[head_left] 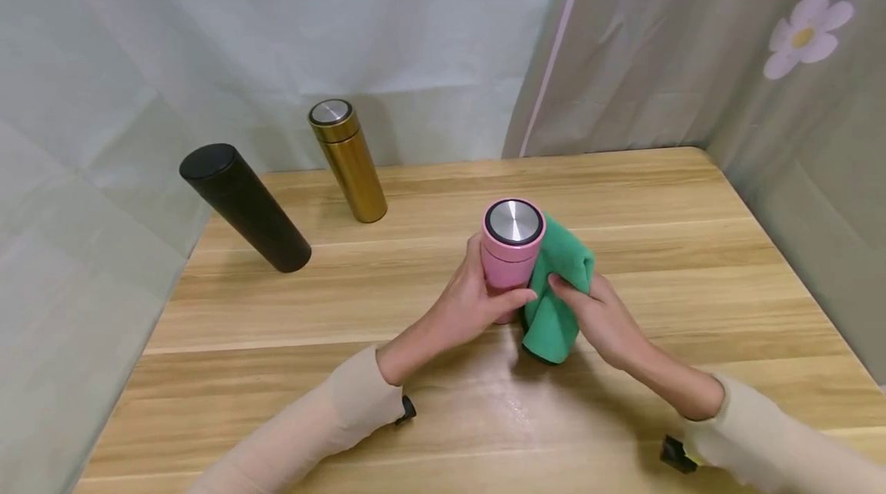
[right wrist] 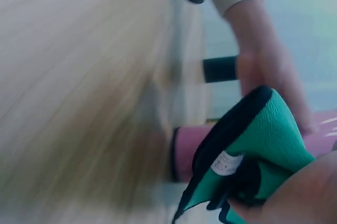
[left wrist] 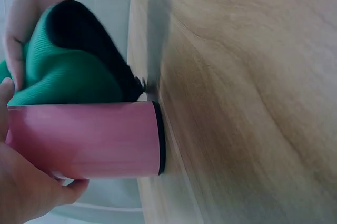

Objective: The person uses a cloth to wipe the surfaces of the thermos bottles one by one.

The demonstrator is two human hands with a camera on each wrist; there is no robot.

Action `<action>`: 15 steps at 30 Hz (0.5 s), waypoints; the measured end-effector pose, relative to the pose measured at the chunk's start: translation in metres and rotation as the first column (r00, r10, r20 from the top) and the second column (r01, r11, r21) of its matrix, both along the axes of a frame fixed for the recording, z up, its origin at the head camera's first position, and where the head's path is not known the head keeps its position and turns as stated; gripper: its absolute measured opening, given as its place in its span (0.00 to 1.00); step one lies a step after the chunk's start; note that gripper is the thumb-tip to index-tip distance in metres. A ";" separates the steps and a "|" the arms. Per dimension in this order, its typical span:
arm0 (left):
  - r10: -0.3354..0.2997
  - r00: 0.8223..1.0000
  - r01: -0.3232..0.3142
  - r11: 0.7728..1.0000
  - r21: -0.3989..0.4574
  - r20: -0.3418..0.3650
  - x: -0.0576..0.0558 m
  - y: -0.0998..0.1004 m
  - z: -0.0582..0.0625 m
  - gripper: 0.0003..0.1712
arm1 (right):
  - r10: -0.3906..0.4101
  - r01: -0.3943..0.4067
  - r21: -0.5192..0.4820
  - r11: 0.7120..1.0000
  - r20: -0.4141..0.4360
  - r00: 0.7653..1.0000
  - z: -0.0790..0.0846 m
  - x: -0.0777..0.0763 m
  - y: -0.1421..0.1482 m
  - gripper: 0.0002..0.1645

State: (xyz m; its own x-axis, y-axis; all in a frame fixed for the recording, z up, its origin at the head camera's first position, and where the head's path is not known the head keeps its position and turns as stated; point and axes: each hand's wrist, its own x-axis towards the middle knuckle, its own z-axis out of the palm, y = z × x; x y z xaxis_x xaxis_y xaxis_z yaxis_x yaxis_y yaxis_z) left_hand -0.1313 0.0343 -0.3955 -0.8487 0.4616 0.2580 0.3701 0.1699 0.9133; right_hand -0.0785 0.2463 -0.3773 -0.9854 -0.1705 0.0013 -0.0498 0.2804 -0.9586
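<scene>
A pink thermos bottle point(head_left: 508, 272) with a silver disc on its lid stands upright on the wooden table. My left hand point(head_left: 477, 294) grips it from the left, thumb across its front. In the left wrist view, the base of the pink bottle point(left wrist: 95, 139) meets the table. My right hand point(head_left: 609, 321) holds a folded green cloth point(head_left: 557, 325) against the bottle's right side, thumb on top of the cloth. The right wrist view shows the dark edging and a white label point(right wrist: 226, 163) on the cloth; most of the right fingers are hidden behind it.
A black bottle point(head_left: 249, 209) stands at the table's left side. Near the back edge is a gold bottle point(head_left: 351, 163) with a silver-topped lid. The wooden table point(head_left: 692, 248) reaches back to a pale curtain point(head_left: 415, 32) that hangs behind and around it.
</scene>
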 end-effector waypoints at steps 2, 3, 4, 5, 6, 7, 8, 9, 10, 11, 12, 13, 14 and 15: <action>0.005 1.000 -0.005 1.000 -0.011 0.012 0.001 0.000 0.000 0.55 | -0.042 0.042 -0.029 0.999 0.002 0.999 0.009 0.005 -0.002 0.26; 0.004 1.000 -0.004 1.000 -0.017 0.016 0.001 0.000 0.000 0.55 | -0.060 0.061 -0.048 0.997 0.007 0.998 0.013 0.008 -0.003 0.27; 0.003 1.000 -0.003 1.000 -0.026 0.016 0.001 -0.001 0.000 0.55 | -0.076 0.076 -0.066 0.995 0.001 0.997 0.017 0.010 -0.004 0.27; 0.005 1.000 -0.004 0.999 -0.039 0.015 0.001 -0.001 0.000 0.55 | -0.090 0.090 -0.085 0.992 -0.007 0.996 0.021 0.012 -0.005 0.27; 0.006 1.000 -0.005 0.999 -0.048 0.019 0.001 -0.002 0.001 0.55 | -0.107 0.104 -0.105 0.989 -0.019 0.994 0.025 0.014 -0.006 0.27; 0.009 1.000 -0.008 0.998 -0.057 0.021 0.001 -0.002 0.002 0.55 | -0.118 0.113 -0.128 0.985 -0.033 0.992 0.028 0.016 -0.007 0.27; 0.008 1.000 -0.007 0.998 -0.064 0.022 0.001 -0.002 0.002 0.56 | -0.129 0.119 -0.148 0.982 -0.054 0.990 0.030 0.018 -0.007 0.26; 0.008 1.000 -0.006 0.997 -0.071 0.022 0.001 -0.003 0.003 0.56 | -0.140 0.126 -0.162 0.979 -0.078 0.987 0.033 0.020 -0.008 0.25; 0.009 1.000 -0.007 0.997 -0.075 0.020 0.001 -0.003 0.004 0.56 | -0.149 0.128 -0.177 0.976 -0.108 0.983 0.036 0.022 -0.009 0.23; 0.010 1.000 -0.009 0.997 -0.079 0.020 0.001 -0.003 0.004 0.56 | -0.159 0.132 -0.190 0.973 -0.135 0.978 0.038 0.025 -0.010 0.22; 0.007 1.000 -0.005 0.997 -0.082 0.021 0.001 -0.003 0.005 0.56 | -0.166 0.132 -0.201 0.971 -0.164 0.972 0.040 0.027 -0.011 0.20; 0.005 1.000 -0.003 0.996 -0.086 0.022 0.001 -0.004 0.005 0.55 | -0.171 0.132 -0.196 0.972 -0.197 0.965 0.042 0.030 -0.012 0.19; 0.001 1.000 0.001 0.996 -0.088 0.027 0.001 -0.004 0.005 0.55 | -0.175 0.133 -0.189 0.973 -0.230 0.957 0.044 0.033 -0.014 0.17; -0.001 1.000 0.003 0.996 -0.092 0.027 0.001 -0.004 0.006 0.55 | -0.177 0.133 -0.175 0.976 -0.261 0.949 0.046 0.035 -0.015 0.16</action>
State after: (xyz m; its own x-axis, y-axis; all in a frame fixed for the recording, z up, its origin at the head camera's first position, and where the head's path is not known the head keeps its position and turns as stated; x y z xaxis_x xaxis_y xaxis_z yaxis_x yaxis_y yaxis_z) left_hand -0.1307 0.0302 -0.3895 -0.8537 0.4843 0.1914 0.3461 0.2530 0.9034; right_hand -0.0434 0.2314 -0.3315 -0.9575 0.0078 0.2884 -0.2836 0.1566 -0.9460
